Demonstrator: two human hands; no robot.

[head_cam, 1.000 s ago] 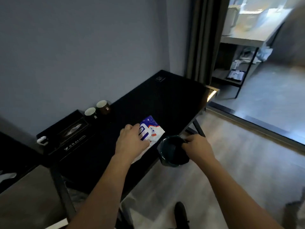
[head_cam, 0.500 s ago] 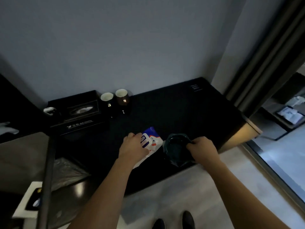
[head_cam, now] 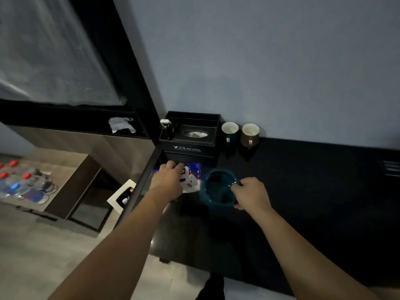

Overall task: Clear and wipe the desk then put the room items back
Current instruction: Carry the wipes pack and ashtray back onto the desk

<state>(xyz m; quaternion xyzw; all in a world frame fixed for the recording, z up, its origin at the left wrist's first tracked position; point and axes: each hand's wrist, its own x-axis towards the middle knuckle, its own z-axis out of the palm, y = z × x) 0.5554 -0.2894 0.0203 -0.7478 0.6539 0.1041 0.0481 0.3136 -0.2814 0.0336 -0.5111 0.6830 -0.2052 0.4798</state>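
Black glossy worktop (head_cam: pixel 313 191) against a grey wall, left hand (head_cam: pixel 167 180) gripping a blue-and-white plastic packet (head_cam: pixel 193 177) at its left end, right hand (head_cam: pixel 251 194) curled on the rim of a dark teal round bowl (head_cam: pixel 216 189), two white-lined mugs (head_cam: pixel 239 134) beside a black tissue box (head_cam: pixel 190 135).

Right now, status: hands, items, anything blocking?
Left hand grips packet. Right hand holds teal cup by its rim, over the desk. Ahead: tissue box, two mugs at the wall.
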